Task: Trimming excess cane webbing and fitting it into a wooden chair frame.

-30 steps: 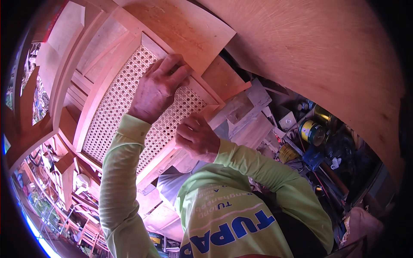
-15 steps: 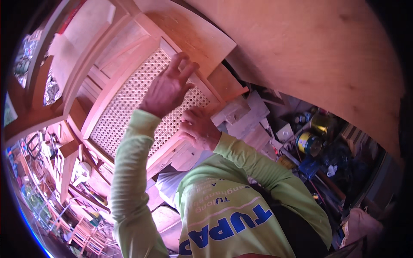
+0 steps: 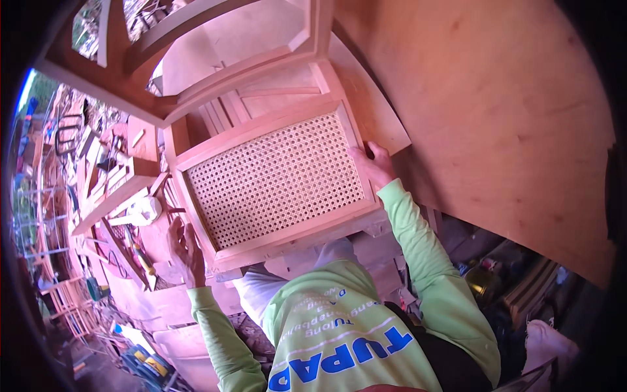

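Observation:
A wooden chair frame (image 3: 297, 243) carries a panel of woven cane webbing (image 3: 277, 176) set inside its wooden border. It stands in front of me, with its curved upper rail (image 3: 238, 65) on the far side. My right hand (image 3: 373, 164) is at the right edge of the border, thumb on the wood and fingers bent along the outer side. Beside the near left corner, my left hand (image 3: 187, 253) is raised with its fingers apart. It holds nothing, and I cannot tell whether it touches the wood.
A large plywood sheet (image 3: 496, 117) slopes along the right. On the left are wood pieces (image 3: 117, 193), a pale rounded object (image 3: 145, 210) and a yellow-handled tool (image 3: 142, 261). A gold-coloured can (image 3: 481, 281) sits among clutter at lower right.
Both hands have come off the middle of the cane panel. The left moved to the near left corner, the right to the right edge. My view has turned, so the chair sits straighter.

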Available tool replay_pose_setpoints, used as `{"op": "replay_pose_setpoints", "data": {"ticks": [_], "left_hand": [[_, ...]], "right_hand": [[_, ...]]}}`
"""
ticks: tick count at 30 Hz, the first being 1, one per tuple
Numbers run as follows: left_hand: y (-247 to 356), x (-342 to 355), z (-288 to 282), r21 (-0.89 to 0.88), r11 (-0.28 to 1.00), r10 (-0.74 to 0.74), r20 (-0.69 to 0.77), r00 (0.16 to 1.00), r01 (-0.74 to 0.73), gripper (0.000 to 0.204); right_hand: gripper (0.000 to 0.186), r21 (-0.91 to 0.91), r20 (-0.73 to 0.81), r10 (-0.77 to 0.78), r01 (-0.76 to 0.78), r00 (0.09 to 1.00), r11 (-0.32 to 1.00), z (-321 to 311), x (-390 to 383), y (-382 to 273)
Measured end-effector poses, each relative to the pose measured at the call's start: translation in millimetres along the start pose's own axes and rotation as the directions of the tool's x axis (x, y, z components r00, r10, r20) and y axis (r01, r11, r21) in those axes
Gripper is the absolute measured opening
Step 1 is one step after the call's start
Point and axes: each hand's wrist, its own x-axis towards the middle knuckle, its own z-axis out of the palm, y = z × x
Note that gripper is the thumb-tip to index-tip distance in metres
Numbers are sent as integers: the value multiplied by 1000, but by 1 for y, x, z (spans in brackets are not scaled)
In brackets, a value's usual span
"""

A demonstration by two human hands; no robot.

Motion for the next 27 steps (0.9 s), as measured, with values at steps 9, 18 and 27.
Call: {"op": "replay_pose_setpoints", "data": {"ticks": [9, 18, 27], "left_hand": [[-30, -52, 8, -188, 961, -194, 60, 979, 201, 36], [-66, -53, -13, -267, 847, -395, 264, 880, 460, 53], [-58, -51, 6, -117, 916, -349, 241, 906, 384, 66]], "right_hand": [[35, 214, 80, 145, -159, 986, 964, -54, 39, 31], [62, 96, 168, 117, -134, 979, 986, -54, 45, 10], [66, 125, 171, 168, -190, 971, 974, -57, 39, 3]]}}
